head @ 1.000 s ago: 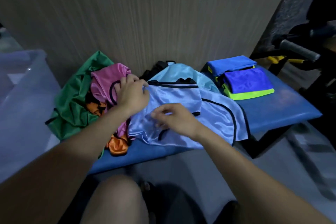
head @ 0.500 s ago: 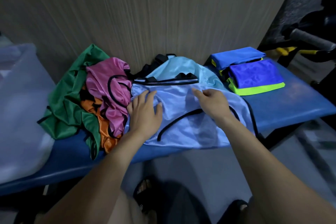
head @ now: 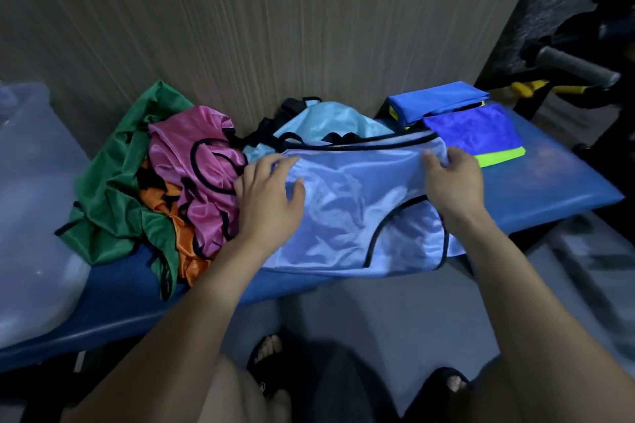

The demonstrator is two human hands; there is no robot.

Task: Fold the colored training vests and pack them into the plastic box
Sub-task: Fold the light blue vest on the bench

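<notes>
Two hands at work on one vest. My left hand (head: 266, 197) lies flat, fingers straight and spread, pressing the left end of the light blue vest (head: 347, 213). My right hand (head: 452, 184) sits at the vest's far right corner, fingers curled over the cloth edge and pinching it.

Light blue vest: spread across the middle of the blue bench (head: 556, 189), shiny, wrinkled, with black trim along the far edge and around a curved opening on the near right. Its near edge hangs just over the bench front.

Second pale blue vest (head: 330, 125): bunched behind the first, against the wall (head: 275, 27), with black trim showing.

Loose pile, left of my left hand, all touching:
- pink vest (head: 197, 154), crumpled, black trim, just beside my left hand;
- orange vest (head: 187, 240), mostly buried under the pink one;
- green vest (head: 113, 192), furthest left, draped partly up the wall.

Folded stack, far right of the bench: a blue folded vest (head: 436, 103) at the far end, and a darker blue folded vest (head: 476, 130) nearer me, with a bright yellow-green edge showing under it. Stack sits just beside my right hand, not touching it.

Plastic box (head: 31, 189): clear, at the far left edge of view, beside the green vest; its contents cannot be made out.

Grey handle (head: 577, 67): far right, beyond the bench.
</notes>
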